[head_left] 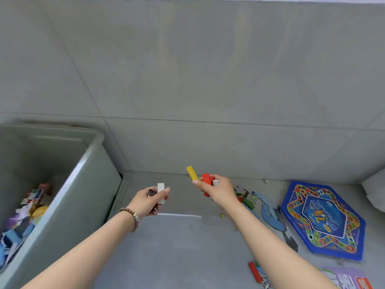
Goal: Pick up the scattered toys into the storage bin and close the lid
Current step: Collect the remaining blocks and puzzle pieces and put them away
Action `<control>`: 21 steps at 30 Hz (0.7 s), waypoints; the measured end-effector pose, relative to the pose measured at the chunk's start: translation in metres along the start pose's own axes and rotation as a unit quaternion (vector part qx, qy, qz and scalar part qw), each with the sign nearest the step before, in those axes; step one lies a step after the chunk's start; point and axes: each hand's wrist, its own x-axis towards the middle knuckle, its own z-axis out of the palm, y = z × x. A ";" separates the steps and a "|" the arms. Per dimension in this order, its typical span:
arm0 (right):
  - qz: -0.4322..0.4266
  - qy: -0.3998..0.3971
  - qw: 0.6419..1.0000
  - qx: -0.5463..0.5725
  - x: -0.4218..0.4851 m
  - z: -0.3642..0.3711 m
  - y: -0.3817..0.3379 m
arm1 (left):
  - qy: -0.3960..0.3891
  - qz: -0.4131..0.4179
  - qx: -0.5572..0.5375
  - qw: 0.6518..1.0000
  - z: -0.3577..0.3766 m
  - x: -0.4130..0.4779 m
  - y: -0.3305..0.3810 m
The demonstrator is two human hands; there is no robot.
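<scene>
Since the bin point(83, 195) stands open at the left with toys already inside, both loads must travel leftward, and the left hand point(145, 202) is nearer. The board point(323, 220) lies flat at far right, well apart from the bin. The left hand curls round an upright white block point(160, 192) and something dark. The right hand point(218, 189) pinches a yellow block point(192, 173), a red block point(206, 179) and a pale piece, bunched. A red stick point(255, 272) lies loose on the floor.
</scene>
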 end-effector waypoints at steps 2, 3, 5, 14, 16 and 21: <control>-0.027 -0.057 0.998 -0.017 -0.011 0.049 -0.041 | 0.046 0.029 -0.002 0.999 -0.060 -0.027 0.020; -0.038 -0.082 0.996 -0.025 -0.017 0.076 -0.059 | 0.070 0.042 -0.005 0.997 -0.091 -0.042 0.028; -0.059 -0.129 0.989 -0.044 -0.031 0.133 -0.089 | 0.117 0.064 -0.001 0.991 -0.150 -0.071 0.037; -0.087 -0.251 0.948 -0.173 -0.082 0.355 -0.112 | 0.270 0.001 0.014 0.963 -0.341 -0.158 -0.041; -0.071 -0.272 0.938 -0.201 -0.088 0.375 -0.110 | 0.291 -0.019 0.053 0.955 -0.356 -0.168 -0.051; -0.122 -0.301 0.884 -0.337 -0.092 0.363 -0.102 | 0.287 -0.025 0.168 0.943 -0.363 -0.173 -0.059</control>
